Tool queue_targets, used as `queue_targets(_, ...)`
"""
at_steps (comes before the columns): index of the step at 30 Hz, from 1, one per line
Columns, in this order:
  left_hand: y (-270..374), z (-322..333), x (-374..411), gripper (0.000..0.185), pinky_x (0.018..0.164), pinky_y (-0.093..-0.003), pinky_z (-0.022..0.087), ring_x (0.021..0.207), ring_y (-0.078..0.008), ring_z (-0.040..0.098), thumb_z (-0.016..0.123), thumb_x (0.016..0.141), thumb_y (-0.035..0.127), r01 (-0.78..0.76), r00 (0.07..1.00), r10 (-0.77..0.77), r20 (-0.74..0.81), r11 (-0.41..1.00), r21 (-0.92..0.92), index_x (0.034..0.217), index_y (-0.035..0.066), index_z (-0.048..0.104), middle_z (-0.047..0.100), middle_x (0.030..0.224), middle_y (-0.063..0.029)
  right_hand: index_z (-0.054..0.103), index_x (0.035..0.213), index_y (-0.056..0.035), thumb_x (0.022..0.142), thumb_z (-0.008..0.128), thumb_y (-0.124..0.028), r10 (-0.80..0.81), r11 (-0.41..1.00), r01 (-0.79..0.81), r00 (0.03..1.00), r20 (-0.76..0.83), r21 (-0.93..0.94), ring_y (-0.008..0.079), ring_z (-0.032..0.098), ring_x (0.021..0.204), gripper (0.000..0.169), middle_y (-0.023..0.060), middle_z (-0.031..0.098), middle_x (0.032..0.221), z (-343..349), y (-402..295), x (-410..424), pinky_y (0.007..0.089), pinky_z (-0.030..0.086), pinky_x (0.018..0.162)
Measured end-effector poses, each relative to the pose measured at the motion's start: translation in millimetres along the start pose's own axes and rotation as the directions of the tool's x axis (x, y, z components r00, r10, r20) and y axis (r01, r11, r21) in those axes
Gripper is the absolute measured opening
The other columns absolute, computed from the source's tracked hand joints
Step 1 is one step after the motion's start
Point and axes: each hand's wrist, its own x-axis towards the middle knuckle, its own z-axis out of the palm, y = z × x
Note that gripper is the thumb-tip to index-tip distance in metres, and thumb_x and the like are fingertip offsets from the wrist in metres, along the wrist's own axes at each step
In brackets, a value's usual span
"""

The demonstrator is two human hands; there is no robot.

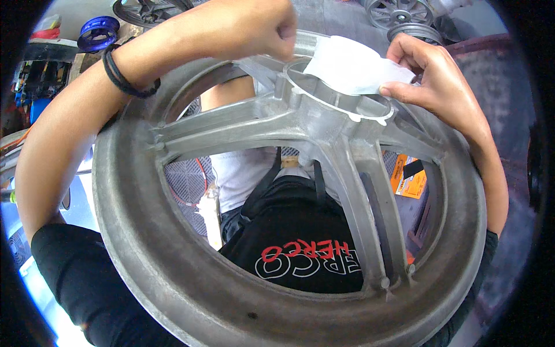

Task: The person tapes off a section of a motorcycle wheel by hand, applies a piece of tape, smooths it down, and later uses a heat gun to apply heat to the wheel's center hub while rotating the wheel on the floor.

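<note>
A bare grey cast-metal wheel rim (130,208) with paired spokes fills the view in front of my torso. Between the thumb and fingers of my right hand (427,71) is the end of a white sheet, perhaps paper or tape (347,65). The sheet bends over the far side of the round open hub (327,102) and covers part of its mouth. My left hand (264,32) is curled and blurred above the far part of the rim, left of the sheet. Its fingertips are hidden, and I cannot tell whether anything is in it.
Beyond the wheel lie a blue rim (99,34), a dark rim (151,11) and grey rims (399,15). Through the spokes I see patterned floor matting (186,178), a red cord (201,169) and an orange package (409,182) bearing writing. Dark tools or parts (41,80) sit at left.
</note>
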Motion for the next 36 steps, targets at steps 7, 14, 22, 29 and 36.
queue_targets(7, -59.2, -19.0, -31.8, 0.031, 0.077, -0.0256, 0.05, 0.085, -0.0089, 0.062, 0.076, 0.093, 0.027, -0.245, 0.919, 0.192, -0.345, 0.962, -0.117, 0.106, 0.0, 0.073, 0.068, 0.088, -0.007, 0.064, 0.103, -0.0044, 0.092, 0.075, -0.022, 0.185, 0.948, -0.098, 0.943, -0.275, 0.304, 0.0063, 0.055, 0.076, 0.024, -0.0023, 0.059, 0.08, -31.4, 24.1, -36.8, 0.0223, 0.042, 0.07)
queue_targets(14, -121.4, 72.7, -92.4, 0.074, 0.097, -0.0424, 0.039, 0.092, -0.0271, 0.056, 0.019, 0.11, 0.046, -0.734, 0.597, 0.148, -0.788, 0.497, -0.463, 0.069, 0.004, 0.065, 0.061, 0.066, -0.0115, 0.067, 0.1, -0.0079, 0.107, 0.034, -0.056, -0.084, 0.646, 0.645, 0.591, -0.802, 0.408, 0.0191, 0.053, 0.086, 0.059, 0.0035, 0.065, 0.083, 15.8, 29.8, -146.5, 0.0389, 0.038, 0.091)
queue_targets(22, -76.0, 93.5, -107.7, 0.074, 0.055, -0.0308, 0.038, 0.052, -0.0192, 0.043, 0.017, 0.11, 0.042, -0.812, 0.43, -0.124, -0.894, 0.378, -0.444, 0.05, 0.008, 0.046, 0.045, 0.05, -0.0081, 0.06, 0.069, -0.0144, 0.108, 0.009, -0.059, -0.161, 0.706, 0.616, 0.62, -0.768, 0.349, 0.0135, 0.044, 0.058, 0.078, 0.0006, 0.057, 0.058, 22.3, 44.0, -163.7, 0.0308, 0.032, 0.073)
queue_targets(29, 2.4, 83.4, -154.5, 0.073, 0.05, -0.0305, 0.036, 0.043, -0.0185, 0.041, 0.023, 0.108, 0.041, -0.742, 0.247, -0.104, -0.963, 0.619, -0.257, 0.047, 0.008, 0.045, 0.044, 0.045, -0.0076, 0.062, 0.064, -0.0157, 0.109, 0.01, -0.057, -0.187, 0.534, 0.705, 0.637, -0.748, 0.467, 0.0123, 0.044, 0.054, 0.081, 0.0002, 0.058, 0.053, 10.3, 75.1, -149.2, 0.0301, 0.031, 0.072)
queue_targets(36, 36.3, 74.1, -170.0, 0.07, 0.053, -0.0329, 0.035, 0.041, -0.018, 0.044, 0.034, 0.104, 0.045, -0.495, 0.302, -0.091, -0.949, 0.835, -0.238, 0.045, 0.008, 0.044, 0.044, 0.043, -0.0059, 0.061, 0.062, -0.0156, 0.111, 0.009, -0.051, -0.085, 0.407, 0.708, 0.659, -0.747, 0.578, 0.0128, 0.044, 0.053, 0.08, 0.0012, 0.058, 0.052, 42.9, 112.4, -119.3, 0.0292, 0.033, 0.068)
